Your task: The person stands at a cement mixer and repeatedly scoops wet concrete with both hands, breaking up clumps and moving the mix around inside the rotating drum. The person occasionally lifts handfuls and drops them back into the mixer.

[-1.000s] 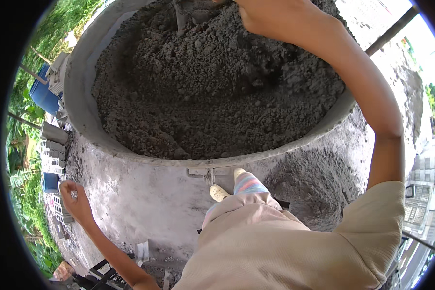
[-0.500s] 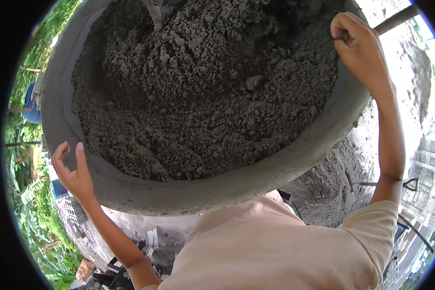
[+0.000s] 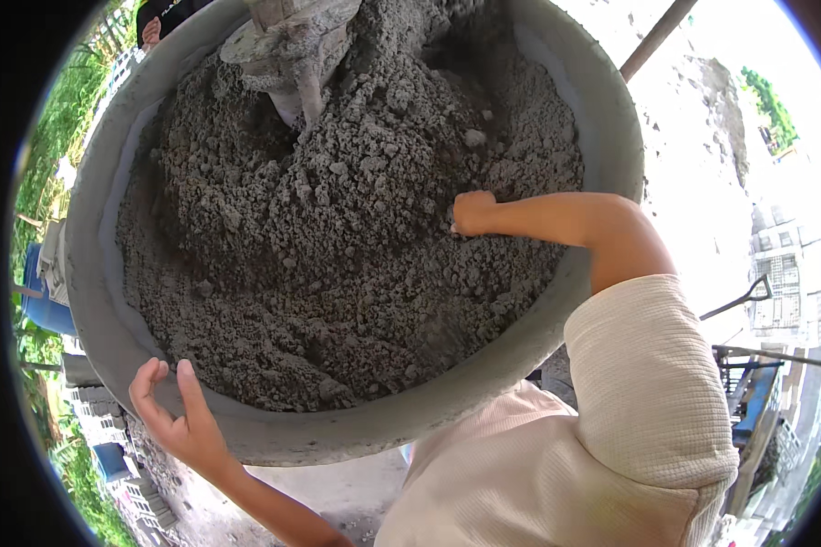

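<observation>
**Gray mix [image 3: 319,273] in a big round tub [image 3: 319,442]**

Far to your left you have green plants [image 3: 36,205] and a blue barrel [image 3: 50,313]. A small blue bucket [image 3: 111,461] is lower down, and gray blocks [image 3: 146,500] lie just below it.

Next comes your left hand [image 3: 184,424], by the near left edge of the tub. Its grip is spread wide, with the thumb up and well away from the bent fingers. I cannot tell if it touches the edge. Up past the far left side of the tub is another person in a dark top [image 3: 175,11].

The tub is in the middle, right in front of you. The mix in it is rough and lumpy, and it is heaped up toward the far side. A gray, crusty metal part [image 3: 294,55] pokes down into the heap.

Right of that, your right arm reaches over the near right edge. Your right hand [image 3: 472,212] is over the mix, and its grip is pressed together in a fist. I cannot tell if any mix is inside it. Your sleeve [image 3: 648,365] is pale tan.

Farthest right you have a pole [image 3: 659,38], a shovel handle [image 3: 755,292] and more pale blocks [image 3: 784,264].
</observation>
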`<action>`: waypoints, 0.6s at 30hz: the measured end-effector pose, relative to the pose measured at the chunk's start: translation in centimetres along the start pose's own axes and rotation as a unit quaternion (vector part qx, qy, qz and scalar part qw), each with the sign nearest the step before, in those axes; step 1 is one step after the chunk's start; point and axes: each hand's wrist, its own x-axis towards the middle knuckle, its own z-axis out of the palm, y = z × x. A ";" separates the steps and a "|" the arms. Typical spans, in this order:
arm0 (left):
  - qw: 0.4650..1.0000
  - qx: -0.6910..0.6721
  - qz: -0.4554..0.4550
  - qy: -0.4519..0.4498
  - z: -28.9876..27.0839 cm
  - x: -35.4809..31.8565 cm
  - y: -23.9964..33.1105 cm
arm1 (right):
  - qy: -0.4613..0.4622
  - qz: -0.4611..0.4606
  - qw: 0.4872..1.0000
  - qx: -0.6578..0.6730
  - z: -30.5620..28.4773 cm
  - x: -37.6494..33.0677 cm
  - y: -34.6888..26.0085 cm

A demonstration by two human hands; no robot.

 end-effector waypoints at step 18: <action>0.941 -0.286 -0.139 -0.118 -3.6 1.4 -2.5 | 0.142 -0.253 0.945 0.152 -12.2 -21.8 -6.0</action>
